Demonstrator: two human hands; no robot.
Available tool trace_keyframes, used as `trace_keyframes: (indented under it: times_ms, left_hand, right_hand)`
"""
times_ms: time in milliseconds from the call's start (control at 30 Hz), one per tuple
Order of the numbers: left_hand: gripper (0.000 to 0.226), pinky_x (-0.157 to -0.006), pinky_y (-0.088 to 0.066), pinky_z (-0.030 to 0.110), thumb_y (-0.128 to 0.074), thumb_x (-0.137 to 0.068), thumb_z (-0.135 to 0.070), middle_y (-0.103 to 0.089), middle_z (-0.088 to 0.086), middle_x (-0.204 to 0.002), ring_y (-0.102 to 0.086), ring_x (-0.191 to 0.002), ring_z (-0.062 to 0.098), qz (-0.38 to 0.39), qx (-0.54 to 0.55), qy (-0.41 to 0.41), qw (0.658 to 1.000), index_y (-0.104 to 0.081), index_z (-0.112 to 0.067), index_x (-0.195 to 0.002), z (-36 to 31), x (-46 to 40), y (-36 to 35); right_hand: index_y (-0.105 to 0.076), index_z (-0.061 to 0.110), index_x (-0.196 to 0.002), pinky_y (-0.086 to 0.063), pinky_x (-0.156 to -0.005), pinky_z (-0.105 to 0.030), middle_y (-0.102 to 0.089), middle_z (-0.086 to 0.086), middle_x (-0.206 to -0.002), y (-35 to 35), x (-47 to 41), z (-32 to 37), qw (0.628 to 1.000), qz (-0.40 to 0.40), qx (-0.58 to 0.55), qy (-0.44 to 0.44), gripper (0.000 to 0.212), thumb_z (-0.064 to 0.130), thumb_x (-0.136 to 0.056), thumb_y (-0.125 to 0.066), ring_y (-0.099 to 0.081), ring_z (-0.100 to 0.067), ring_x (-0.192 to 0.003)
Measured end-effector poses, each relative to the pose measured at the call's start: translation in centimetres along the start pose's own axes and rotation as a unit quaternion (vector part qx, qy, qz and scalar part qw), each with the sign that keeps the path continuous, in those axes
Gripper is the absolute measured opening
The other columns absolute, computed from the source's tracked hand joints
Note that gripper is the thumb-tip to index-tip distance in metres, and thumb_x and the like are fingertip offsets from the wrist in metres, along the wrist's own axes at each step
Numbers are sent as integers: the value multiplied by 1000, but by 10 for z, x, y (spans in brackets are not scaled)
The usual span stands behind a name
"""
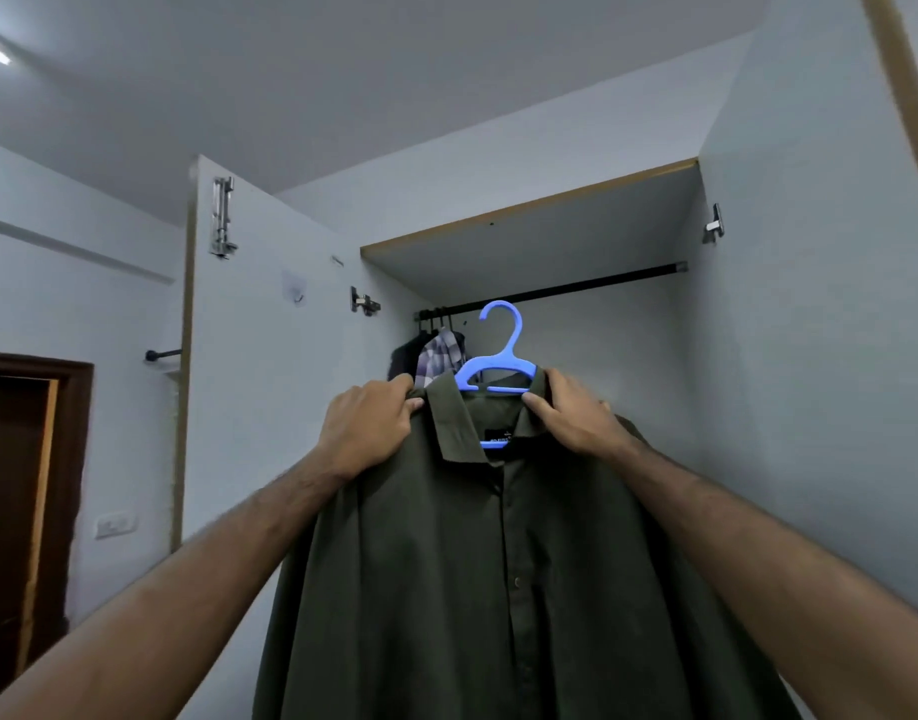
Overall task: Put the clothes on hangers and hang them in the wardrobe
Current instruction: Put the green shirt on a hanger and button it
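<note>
A dark green shirt (472, 563) hangs on a blue plastic hanger (501, 356), held up in front of the open wardrobe. My left hand (365, 428) grips the shirt's left shoulder beside the collar. My right hand (571, 415) grips the right shoulder, with its thumb at the hanger's arm. The hanger's hook sits just below the black wardrobe rail (576, 288), not over it. At the rail's left end hang a dark garment (404, 358) and a checked shirt (441, 356).
The wardrobe's white left door (269, 381) stands open, with hinges and a bolt on it. The right door panel (810, 304) rises close on the right. A dark wooden doorway (25, 485) is at the far left. The rail's right stretch is bare.
</note>
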State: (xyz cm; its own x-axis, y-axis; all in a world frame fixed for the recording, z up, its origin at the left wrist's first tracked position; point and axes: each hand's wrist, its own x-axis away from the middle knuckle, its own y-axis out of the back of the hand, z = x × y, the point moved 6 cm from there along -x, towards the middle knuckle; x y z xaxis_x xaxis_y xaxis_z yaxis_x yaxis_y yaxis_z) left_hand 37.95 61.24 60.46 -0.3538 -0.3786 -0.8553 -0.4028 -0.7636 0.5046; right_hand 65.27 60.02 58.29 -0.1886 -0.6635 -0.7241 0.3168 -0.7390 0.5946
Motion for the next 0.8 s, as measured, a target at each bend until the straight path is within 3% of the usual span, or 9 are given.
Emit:
trace_keyframes:
  times_ms: [100, 200, 333, 467, 567, 667, 800]
  left_hand:
    - [20, -68, -37, 38, -43, -104, -38, -69, 12, -102, -64, -91, 37, -14, -3, 5, 1000, -49, -20, -96, 2, -29, -44]
    - [21, -68, -37, 37, -43, -104, -36, -69, 13, -106, -64, -94, 38, -18, -24, 12, 999, -52, -18, -103, 5, -67, -88]
    - [18, -69, -37, 35, -43, -105, -36, -68, 11, -107, -63, -93, 33, -17, -30, 34, 999, -48, -20, -98, 11, -140, -145]
    - [24, -71, -39, 33, -44, -105, -35, -68, 10, -109, -64, -97, 32, -17, -36, 53, 998, -56, -16, -110, 18, -206, -199]
    - [25, -76, -44, 36, -46, -104, -34, -69, 11, -112, -64, -99, 32, -15, -36, 62, 997, -59, -15, -112, 24, -243, -235]
    - [28, -83, -48, 39, -47, -103, -34, -68, 12, -118, -64, -105, 35, -18, -40, 68, 997, -59, -16, -120, 31, -273, -267]
    - [24, -79, -45, 38, -47, -102, -30, -67, 14, -118, -63, -105, 37, -30, -53, 57, 996, -57, -16, -119, 49, -305, -304]
  right_hand:
    - [-13, 23, -162, -24, -118, -57, -24, -2, -166, -27, -37, -20, 999, -37, 16, 18, 72, 58, -103, -35, -30, -28, -149]
    - [-4, 24, -163, -21, -121, -59, -12, -1, -170, -55, -79, -41, 998, -42, 10, 34, 77, 62, -102, -33, -22, -29, -153]
    - [-1, 29, -163, -19, -121, -61, -5, 1, -171, -87, -159, -76, 999, -24, -18, 44, 80, 69, -99, -31, -12, -29, -156]
    - [-8, 33, -162, -15, -123, -57, -9, 0, -171, -118, -239, -94, 991, -23, -124, 34, 101, 90, -80, -21, -8, -27, -157]
    - [-13, 34, -160, -15, -123, -58, -12, -3, -169, -149, -280, -93, 981, -26, -189, 21, 102, 93, -78, -27, -9, -29, -156]
    - [-1, 29, -163, -8, -123, -62, 7, -10, -171, -184, -312, -97, 986, 4, -167, 9, 108, 91, -81, -36, 5, -33, -157]
    - [8, 26, -163, -8, -122, -65, 17, -8, -169, -223, -354, -108, 991, 14, -135, 15, 112, 88, -83, -42, 9, -34, -156]
